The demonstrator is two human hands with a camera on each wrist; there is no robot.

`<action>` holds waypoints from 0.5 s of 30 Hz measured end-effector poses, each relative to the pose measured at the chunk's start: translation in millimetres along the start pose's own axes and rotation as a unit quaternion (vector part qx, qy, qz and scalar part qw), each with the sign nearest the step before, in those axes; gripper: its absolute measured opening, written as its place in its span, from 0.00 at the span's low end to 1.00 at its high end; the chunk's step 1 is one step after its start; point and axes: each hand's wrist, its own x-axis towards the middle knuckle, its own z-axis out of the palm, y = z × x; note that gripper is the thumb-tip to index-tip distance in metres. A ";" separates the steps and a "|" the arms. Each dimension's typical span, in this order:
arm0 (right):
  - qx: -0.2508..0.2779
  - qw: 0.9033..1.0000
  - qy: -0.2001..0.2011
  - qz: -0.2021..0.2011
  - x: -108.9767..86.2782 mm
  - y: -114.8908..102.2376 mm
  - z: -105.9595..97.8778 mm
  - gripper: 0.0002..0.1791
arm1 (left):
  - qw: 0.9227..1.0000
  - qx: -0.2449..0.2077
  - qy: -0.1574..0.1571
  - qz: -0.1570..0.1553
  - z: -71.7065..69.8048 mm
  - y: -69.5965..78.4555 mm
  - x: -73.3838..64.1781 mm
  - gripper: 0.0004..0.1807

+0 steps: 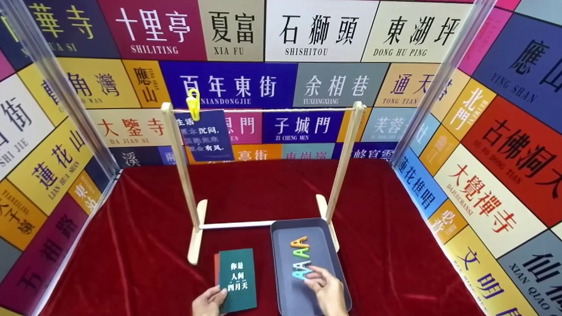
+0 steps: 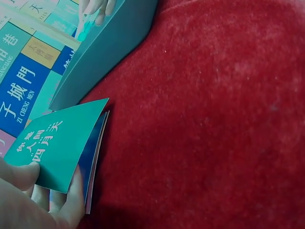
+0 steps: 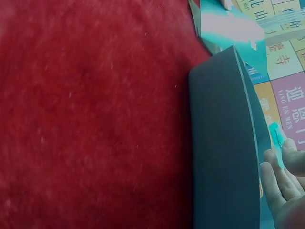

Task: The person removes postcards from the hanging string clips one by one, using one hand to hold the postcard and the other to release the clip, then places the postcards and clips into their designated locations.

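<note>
My left hand (image 1: 210,302) grips a small stack of cards by the near left corner, thumb on top and fingers beneath. A dark green card (image 1: 237,278) with white characters is uppermost, and an orange-red edge shows behind it. My right hand (image 1: 327,289) reaches into a dark grey tray (image 1: 285,303), its thumb and fingertips spread at the near end of a row of clothespins. At the fingertips lies a light blue clothespin (image 1: 300,274); a pale grey clothespin (image 1: 303,265), a green clothespin (image 1: 301,253) and an orange clothespin (image 1: 300,242) lie beyond it.
A wooden frame (image 1: 340,175) with a string (image 1: 272,110) across its top stands behind the tray. A yellow clothespin (image 1: 192,105) holds a dark blue card (image 1: 206,138) at the string's left end. Red cloth (image 1: 145,245) covers the table, with panels of characters around it.
</note>
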 end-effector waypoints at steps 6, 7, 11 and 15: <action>-0.076 0.997 0.001 -0.035 3.2 7.2 -1.0 0.21 | 0.999 0.041 0.012 0.003 -0.2 0.7 2.2 0.18; -0.087 0.995 0.003 -0.040 3.5 8.4 -0.8 0.20 | 0.999 0.047 0.013 0.003 -0.4 0.7 2.6 0.18; -0.119 0.991 0.011 -0.053 4.3 12.7 0.5 0.19 | 0.996 0.085 0.026 0.005 -0.9 2.4 3.7 0.17; -0.131 0.990 0.016 -0.052 4.8 14.9 1.5 0.18 | 0.988 0.145 0.045 0.018 -1.4 5.0 4.9 0.16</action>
